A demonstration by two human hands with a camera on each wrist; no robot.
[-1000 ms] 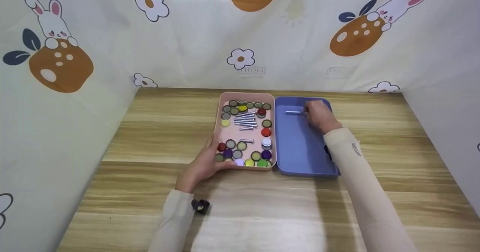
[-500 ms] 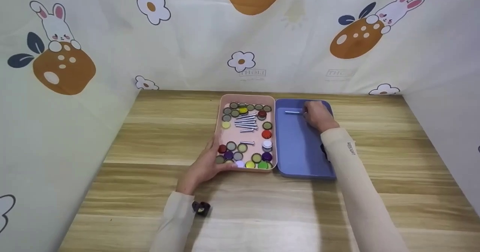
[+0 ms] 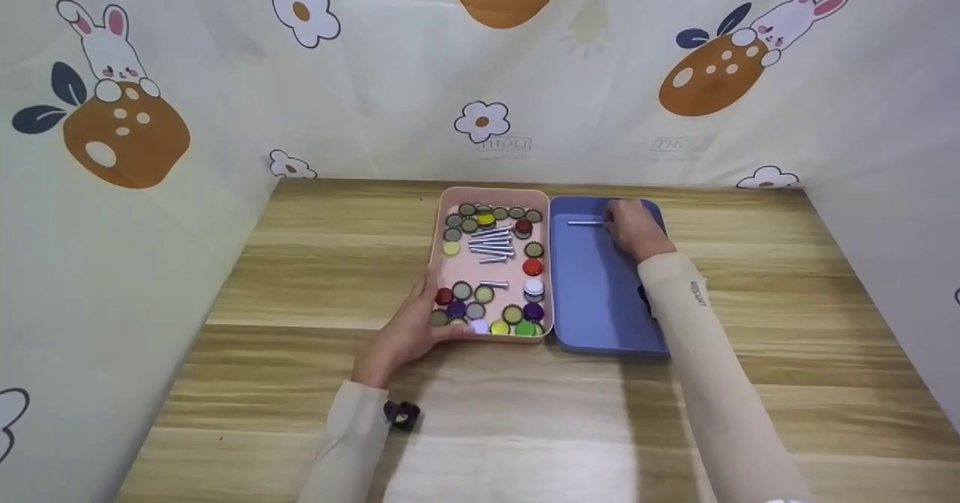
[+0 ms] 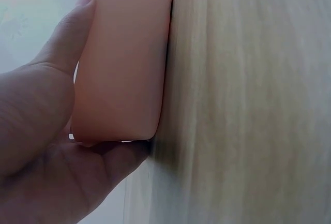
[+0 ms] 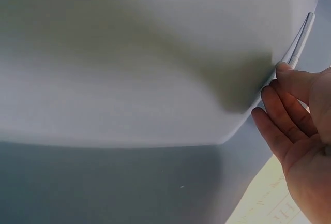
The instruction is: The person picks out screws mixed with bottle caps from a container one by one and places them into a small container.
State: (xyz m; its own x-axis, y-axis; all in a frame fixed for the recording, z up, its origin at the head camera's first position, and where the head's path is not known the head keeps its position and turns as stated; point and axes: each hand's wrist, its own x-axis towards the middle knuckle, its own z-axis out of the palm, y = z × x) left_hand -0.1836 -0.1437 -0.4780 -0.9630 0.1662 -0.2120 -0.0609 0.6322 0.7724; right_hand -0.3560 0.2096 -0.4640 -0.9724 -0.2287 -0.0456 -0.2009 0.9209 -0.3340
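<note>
My left hand point(image 3: 405, 328) grips the near left corner of the pink tray point(image 3: 489, 193), thumb along its near side. In the left wrist view, the thumb and fingers lie on either side of the tray's corner. Inside are bottle caps point(image 3: 532, 267) in several colours, a row of silver bolts point(image 3: 491, 245) and a separate bolt point(image 3: 493, 284) lower down. At the far end of the blue tray point(image 3: 600, 293), my right hand point(image 3: 637, 230) pinches one silver bolt point(image 3: 585, 223). The right wrist view shows this bolt's threaded end point(image 5: 305, 35) sticking out past the thumb and fingers.
Both trays stand side by side on a wooden table point(image 3: 337, 263), close to its far edge. A printed cloth point(image 3: 390, 61) with rabbits and flowers hangs behind and along the sides. A small black device point(image 3: 402, 414) is worn on the left wrist.
My right hand has shifted slightly left over the blue tray with the bolt between its fingers. The left hand stays at the pink tray's corner.
</note>
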